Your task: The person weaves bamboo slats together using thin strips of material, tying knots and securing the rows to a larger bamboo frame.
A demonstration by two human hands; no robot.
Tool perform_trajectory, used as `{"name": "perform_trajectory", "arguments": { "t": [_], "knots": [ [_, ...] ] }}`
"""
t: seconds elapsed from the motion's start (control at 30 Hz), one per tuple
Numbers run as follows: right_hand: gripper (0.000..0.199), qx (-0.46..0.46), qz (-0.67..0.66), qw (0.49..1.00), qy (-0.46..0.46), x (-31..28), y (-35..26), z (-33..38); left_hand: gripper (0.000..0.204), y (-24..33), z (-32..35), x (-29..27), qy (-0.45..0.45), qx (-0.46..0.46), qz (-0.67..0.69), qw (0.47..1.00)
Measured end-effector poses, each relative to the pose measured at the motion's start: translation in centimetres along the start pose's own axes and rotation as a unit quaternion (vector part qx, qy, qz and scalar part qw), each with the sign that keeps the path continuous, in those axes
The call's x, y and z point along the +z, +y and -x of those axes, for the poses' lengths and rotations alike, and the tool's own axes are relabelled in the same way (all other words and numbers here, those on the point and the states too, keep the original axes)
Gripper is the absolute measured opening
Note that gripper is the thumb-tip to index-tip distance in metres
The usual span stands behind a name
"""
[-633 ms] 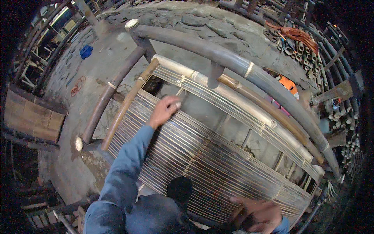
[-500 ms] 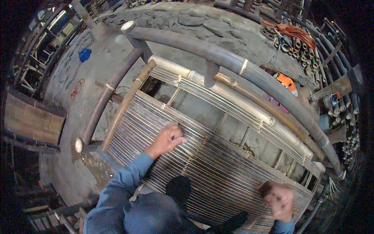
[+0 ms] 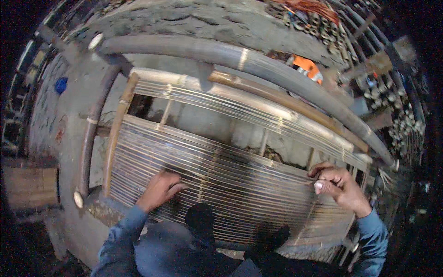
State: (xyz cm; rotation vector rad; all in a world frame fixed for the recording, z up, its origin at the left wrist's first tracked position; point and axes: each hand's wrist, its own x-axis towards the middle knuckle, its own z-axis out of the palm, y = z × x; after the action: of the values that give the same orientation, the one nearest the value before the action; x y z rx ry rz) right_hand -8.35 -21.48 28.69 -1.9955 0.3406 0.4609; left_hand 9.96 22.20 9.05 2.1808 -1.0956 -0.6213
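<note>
My left hand (image 3: pixel 161 190), slightly blurred, hovers over the left part of a bamboo bench seat (image 3: pixel 221 180) made of many thin parallel slats. Its fingers are curled toward the thumb; whatever they hold is hidden. Over the seat's right part is my right hand (image 3: pixel 339 188), thumb and fingers bent into a pinch. Something thin may lie at its fingertips, too small to name. Along the seat's far side runs a pale bamboo pole (image 3: pixel 258 101), with thin strips stretched beside it and open gaps between these strips and the slats.
A thick dark bamboo rail (image 3: pixel 184 48) curves above the far side, with a side pole (image 3: pixel 98 124) at left. Beyond lie an orange cloth (image 3: pixel 307 69), stacked bamboo tubes (image 3: pixel 318 34) and a blue item (image 3: pixel 61 86) on the concrete floor. A brown panel (image 3: pixel 30 189) stands at far left.
The view has turned, so the bench appears shifted left and more level. My right hand has moved up toward the seat's far right edge. My left hand has come nearer to me.
</note>
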Motion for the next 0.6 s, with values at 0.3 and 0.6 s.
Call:
{"name": "perform_trajectory", "arguments": {
  "t": [0.3, 0.6],
  "knots": [
    [0.016, 0.094, 0.139, 0.967, 0.19, 4.1, 14.4, 9.8, 0.029, -10.7, 25.4, 1.5, -0.309, -0.208, -0.087, 0.924],
    [0.024, -0.02, 0.187, 0.884, 0.427, 19.5, 21.2, -7.6, 0.03, -2.0, 16.7, -15.2, -0.169, -0.349, -0.051, 0.92]
  ]
}}
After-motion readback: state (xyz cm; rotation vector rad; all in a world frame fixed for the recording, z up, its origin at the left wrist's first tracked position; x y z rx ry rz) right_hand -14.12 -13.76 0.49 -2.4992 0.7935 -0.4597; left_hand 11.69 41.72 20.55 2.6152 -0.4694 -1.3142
